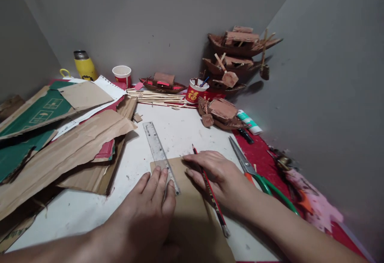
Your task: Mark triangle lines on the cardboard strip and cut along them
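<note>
A clear plastic ruler (pixel 156 145) lies slantwise over the top left corner of a brown cardboard piece (pixel 195 219). My left hand (pixel 150 203) rests flat on both, its fingertips pressing on the ruler's lower half. A dark pencil with red stripes (pixel 213 199) is held in my right hand (pixel 226 177), its point facing away from me. The right fingertips are at the cardboard's top edge, with thumb and forefinger a little apart. Scissors with green and orange handles (pixel 264 183) lie just right of that hand.
Torn cardboard sheets (pixel 69 151) are heaped at left. Along the back stand a yellow bottle (pixel 85 67), a paper cup (pixel 122 75), thin sticks (pixel 156 98) and a red cup with brushes (pixel 195 94). Model boats (pixel 223 111) are stacked at right, near a white-and-teal tube (pixel 249 122).
</note>
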`<state>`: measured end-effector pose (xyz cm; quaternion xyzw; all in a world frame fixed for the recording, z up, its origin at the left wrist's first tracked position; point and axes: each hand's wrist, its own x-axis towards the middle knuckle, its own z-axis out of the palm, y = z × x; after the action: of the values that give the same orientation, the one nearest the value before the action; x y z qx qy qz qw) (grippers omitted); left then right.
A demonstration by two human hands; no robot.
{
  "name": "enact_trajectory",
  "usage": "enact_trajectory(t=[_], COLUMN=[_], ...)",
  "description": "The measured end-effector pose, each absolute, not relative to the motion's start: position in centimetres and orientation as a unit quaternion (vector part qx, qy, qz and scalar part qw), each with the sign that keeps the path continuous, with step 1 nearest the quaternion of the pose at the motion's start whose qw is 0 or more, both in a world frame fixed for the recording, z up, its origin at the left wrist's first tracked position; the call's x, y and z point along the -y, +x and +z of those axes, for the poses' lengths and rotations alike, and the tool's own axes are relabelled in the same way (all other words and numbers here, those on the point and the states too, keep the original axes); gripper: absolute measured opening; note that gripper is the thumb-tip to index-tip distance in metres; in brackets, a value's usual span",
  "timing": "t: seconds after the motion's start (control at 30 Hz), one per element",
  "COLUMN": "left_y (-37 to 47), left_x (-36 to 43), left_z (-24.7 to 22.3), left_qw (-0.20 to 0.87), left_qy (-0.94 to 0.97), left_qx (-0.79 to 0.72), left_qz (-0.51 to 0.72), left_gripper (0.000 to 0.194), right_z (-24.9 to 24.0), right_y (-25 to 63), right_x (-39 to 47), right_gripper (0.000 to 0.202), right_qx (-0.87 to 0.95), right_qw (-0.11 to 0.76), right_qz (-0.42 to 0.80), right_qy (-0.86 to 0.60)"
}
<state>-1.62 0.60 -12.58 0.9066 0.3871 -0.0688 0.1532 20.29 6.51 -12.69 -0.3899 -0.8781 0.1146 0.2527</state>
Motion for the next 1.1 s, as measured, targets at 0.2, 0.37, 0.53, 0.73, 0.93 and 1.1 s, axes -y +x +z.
enact_trajectory(t=[0.2, 0.37, 0.53, 0.73, 0.93, 1.1], left_y=[-1.5, -1.5, -1.9, -2.6, -2.2, -2.0], left_x=[-1.7, -2.0, -1.8, -1.2, -1.2, -1.4], left_z=[-10.7, -10.6, -11.0, -11.4, -10.9, -10.6], left_qw=[0.178, 0.191, 0.166, 0.154, 0.17, 0.165], left_qy=[0.884, 0.878, 0.889, 0.899, 0.891, 0.893], left_qx=[-0.412, -0.42, -0.406, -0.404, -0.408, -0.398], left_qz=[-0.134, -0.125, -0.133, -0.064, -0.109, -0.125], left_gripper=[0.095, 0.097, 0.095, 0.091, 0.093, 0.089], right_z=[-12.4, -12.2, -12.1, -12.3, -12.3, -12.2], right_y=[20.2, 20.1, 20.1, 20.2, 20.3, 20.2], right_x=[-6.5, -6.6, -6.6, -6.6, -6.5, -6.6], right_gripper=[0.021, 0.02, 0.018, 0.021, 0.021, 0.021], right_qx=[0.877, 0.877, 0.878, 0.879, 0.879, 0.881], right_qw=[0.248, 0.251, 0.244, 0.254, 0.247, 0.242], right_qz=[0.126, 0.128, 0.127, 0.125, 0.124, 0.128], right_qy=[-0.392, -0.39, -0.392, -0.383, -0.388, -0.387])
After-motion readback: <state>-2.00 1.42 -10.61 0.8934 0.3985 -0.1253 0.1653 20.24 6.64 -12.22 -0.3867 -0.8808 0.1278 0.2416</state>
